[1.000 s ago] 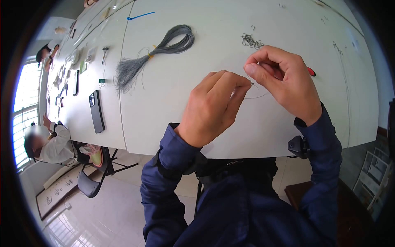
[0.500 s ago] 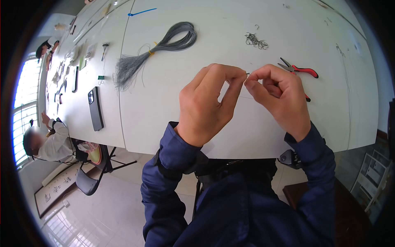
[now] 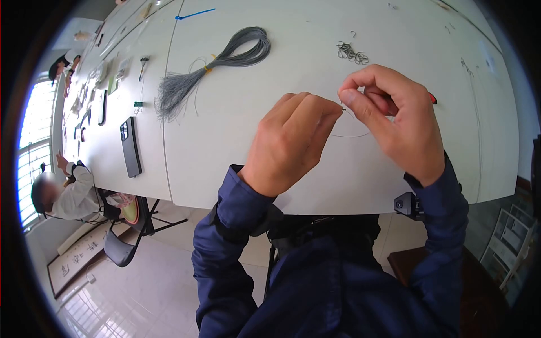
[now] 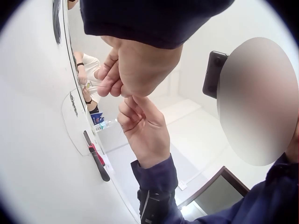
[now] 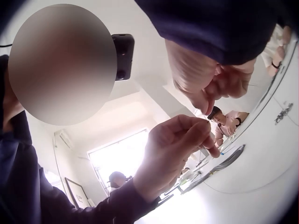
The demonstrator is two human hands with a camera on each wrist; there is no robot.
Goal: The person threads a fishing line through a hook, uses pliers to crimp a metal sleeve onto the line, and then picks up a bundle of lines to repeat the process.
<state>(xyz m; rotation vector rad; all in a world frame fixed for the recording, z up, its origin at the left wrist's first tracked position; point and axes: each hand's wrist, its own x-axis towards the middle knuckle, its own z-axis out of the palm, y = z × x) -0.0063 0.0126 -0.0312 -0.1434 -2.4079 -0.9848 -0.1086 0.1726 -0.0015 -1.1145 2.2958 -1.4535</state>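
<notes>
In the head view the left hand [image 3: 293, 141] pinches a tiny dark piece, apparently a hook [image 3: 343, 109], between thumb and forefinger. The right hand [image 3: 403, 118] is just right of it, thumb and forefinger pinched together on a thin line that is barely visible. A loop of this line [image 3: 350, 136] hangs between the hands. Both wrist views show the left hand [image 4: 147, 67] [image 5: 173, 151] and the right hand [image 4: 147, 135] [image 5: 210, 81] with fingertips close together. The hook is too small to make out there.
Beyond the hands lie a pile of dark hooks [image 3: 352, 54] and a tied grey line bundle [image 3: 242, 53]. Red-handled pliers [image 4: 97, 158] are mostly behind the right hand in the head view. A phone [image 3: 131, 147] and another person [image 3: 79, 191] are at left.
The right hand came down to the left fingertips, then moved back up and right, covering most of the pliers again. The left hand shifted slightly, still pinching the small piece.
</notes>
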